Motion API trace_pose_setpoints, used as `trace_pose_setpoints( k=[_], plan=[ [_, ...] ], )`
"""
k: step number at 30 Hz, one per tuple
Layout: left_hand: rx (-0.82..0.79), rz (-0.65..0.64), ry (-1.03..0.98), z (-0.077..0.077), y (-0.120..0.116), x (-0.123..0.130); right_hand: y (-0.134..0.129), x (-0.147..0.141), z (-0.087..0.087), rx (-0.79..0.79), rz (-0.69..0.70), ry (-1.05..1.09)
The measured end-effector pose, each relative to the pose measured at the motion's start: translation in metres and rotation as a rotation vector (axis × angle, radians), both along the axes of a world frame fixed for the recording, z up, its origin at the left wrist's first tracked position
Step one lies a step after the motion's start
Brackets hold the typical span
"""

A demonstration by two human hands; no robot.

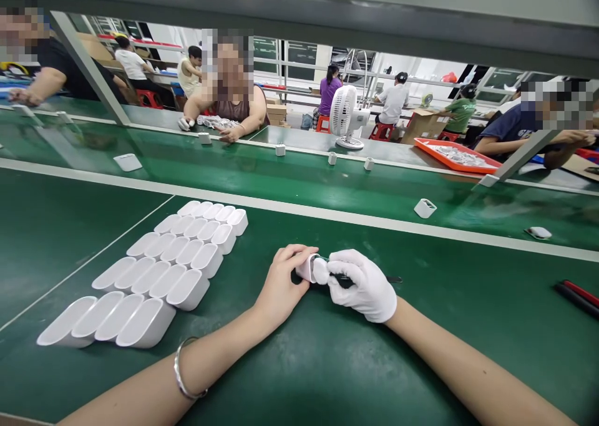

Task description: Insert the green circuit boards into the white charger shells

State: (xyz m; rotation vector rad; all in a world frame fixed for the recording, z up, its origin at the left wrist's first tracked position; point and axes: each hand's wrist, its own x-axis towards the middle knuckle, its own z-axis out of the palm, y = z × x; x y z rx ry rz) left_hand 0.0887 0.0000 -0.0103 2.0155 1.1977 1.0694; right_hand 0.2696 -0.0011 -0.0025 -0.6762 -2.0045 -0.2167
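Note:
My bare left hand (pixel 283 282) is closed around a small white housing (pixel 306 269), holding it tilted just above the green bench with its open end to the right. At that opening sits a rounded white piece (pixel 321 271), partly out of the housing. My right hand (pixel 362 285), in a white glove, is pinched at this piece. A thin black tool (pixel 397 280), apparently tweezers, runs through the gloved fingers; its tip is hidden. To the left of my hands, several white oval cups (pixel 145 323) stand in close rows on the bench.
Beyond a pale rail (pixel 299 206) runs a green conveyor belt (pixel 243 176) carrying scattered white housings (pixel 425 208). A red-and-black tool (pixel 578 298) lies at the right. Across the belt are co-workers, a white fan (pixel 344 111) and an orange tray (pixel 423 145). A shelf beam (pixel 299 24) hangs overhead.

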Motion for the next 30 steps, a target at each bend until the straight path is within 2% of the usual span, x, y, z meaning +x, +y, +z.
trace_pose_setpoints(
  k=[4,8,12,14,17,19,23,25,27,28,30],
  plan=[
    [0.028,-0.003,0.02,0.0,-0.001,0.0,0.002,-0.002,0.004,-0.009,0.015,-0.092],
    [0.032,-0.015,0.03,0.0,-0.002,0.0,0.002,-0.008,0.005,-0.013,-0.028,-0.143],
    [-0.025,-0.019,-0.011,0.002,-0.004,-0.001,-0.006,-0.011,0.008,-0.161,-0.14,-0.211],
    [-0.089,-0.018,-0.052,0.003,-0.003,-0.001,-0.011,-0.006,0.009,-0.205,-0.158,-0.164],
    [-0.143,-0.021,-0.08,0.003,0.0,-0.002,-0.015,0.001,0.005,-0.155,-0.113,-0.014],
    [-0.157,-0.022,-0.081,0.002,0.002,-0.001,-0.016,0.001,0.0,-0.166,-0.079,-0.013],
    [-0.212,-0.05,-0.082,-0.006,0.0,0.001,-0.014,-0.017,-0.006,-0.408,-0.062,-0.147],
    [-0.264,-0.03,-0.03,-0.006,-0.006,0.001,-0.008,-0.027,-0.005,-0.541,-0.091,-0.14],
    [-0.272,0.025,0.097,0.004,-0.013,0.0,0.004,-0.03,-0.002,-0.636,-0.209,-0.064],
    [-0.246,0.055,0.174,0.015,-0.014,-0.001,0.015,-0.028,0.001,-0.667,-0.292,-0.024],
    [-0.132,0.093,0.287,0.052,-0.009,-0.001,0.043,-0.015,0.007,-0.704,-0.447,0.032]
  ],
)
